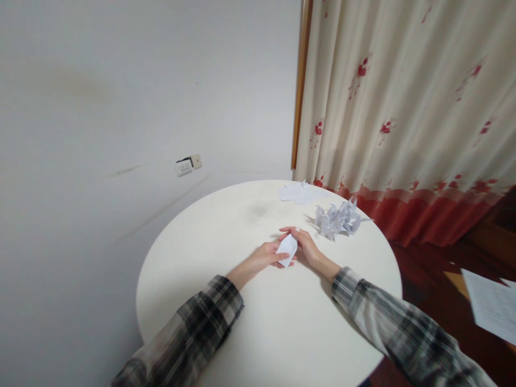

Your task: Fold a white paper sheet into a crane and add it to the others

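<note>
On the round white table [226, 301], both hands meet around a small folded piece of white paper [287, 248]. My left hand [269, 255] grips the paper from the left with its fingers curled under it. My right hand [305, 244] closes over the paper from the right and above. Both arms wear plaid sleeves.
A heap of folded paper figures [337, 219] lies just beyond my right hand. Flat white sheets [297, 192] rest at the table's far edge. A floral curtain [403, 107] hangs behind, a wall socket [187, 164] is at left, and loose sheets [489, 303] lie low at right.
</note>
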A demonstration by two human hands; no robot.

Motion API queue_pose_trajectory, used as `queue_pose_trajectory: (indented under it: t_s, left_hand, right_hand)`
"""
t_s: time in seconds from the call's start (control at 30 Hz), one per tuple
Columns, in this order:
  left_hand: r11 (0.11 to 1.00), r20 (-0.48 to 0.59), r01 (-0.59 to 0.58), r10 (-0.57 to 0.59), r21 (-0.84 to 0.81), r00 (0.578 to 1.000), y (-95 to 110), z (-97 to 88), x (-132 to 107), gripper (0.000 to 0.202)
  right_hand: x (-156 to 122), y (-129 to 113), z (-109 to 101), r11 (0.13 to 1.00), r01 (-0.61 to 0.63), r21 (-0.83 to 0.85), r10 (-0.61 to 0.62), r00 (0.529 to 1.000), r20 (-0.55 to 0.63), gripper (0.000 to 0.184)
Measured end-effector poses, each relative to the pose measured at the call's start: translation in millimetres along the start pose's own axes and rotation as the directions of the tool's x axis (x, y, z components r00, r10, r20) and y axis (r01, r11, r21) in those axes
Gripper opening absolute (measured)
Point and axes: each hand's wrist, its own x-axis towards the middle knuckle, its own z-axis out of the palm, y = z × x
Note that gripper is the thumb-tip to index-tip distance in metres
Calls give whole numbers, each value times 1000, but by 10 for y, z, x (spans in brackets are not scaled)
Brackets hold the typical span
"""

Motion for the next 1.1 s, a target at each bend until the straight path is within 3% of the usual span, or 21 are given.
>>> queue_pose_trajectory:
  t_s: [0.17, 0.37, 0.63, 1.1]
  left_hand:
    - [1000, -30, 15, -14, 16, 999, -31, 4, 30, 40]
    - [999, -14, 13, -12, 43, 1000, -102, -41, 67, 39]
    - [1000, -12, 8, -7, 23, 1000, -56, -18, 48, 42]
    - [999, 32, 40, -41, 33, 999, 11, 2, 20, 43]
  right_hand:
    - [-14, 16, 11, 987, -158, 39, 152, 981, 123, 41]
    - [-5, 80, 5, 986, -165, 14, 160, 974, 158, 40]
    - [6, 91, -16, 997, -76, 7, 75, 991, 111, 43]
    - [22, 58, 6, 992, -112, 54, 113, 993, -13, 51]
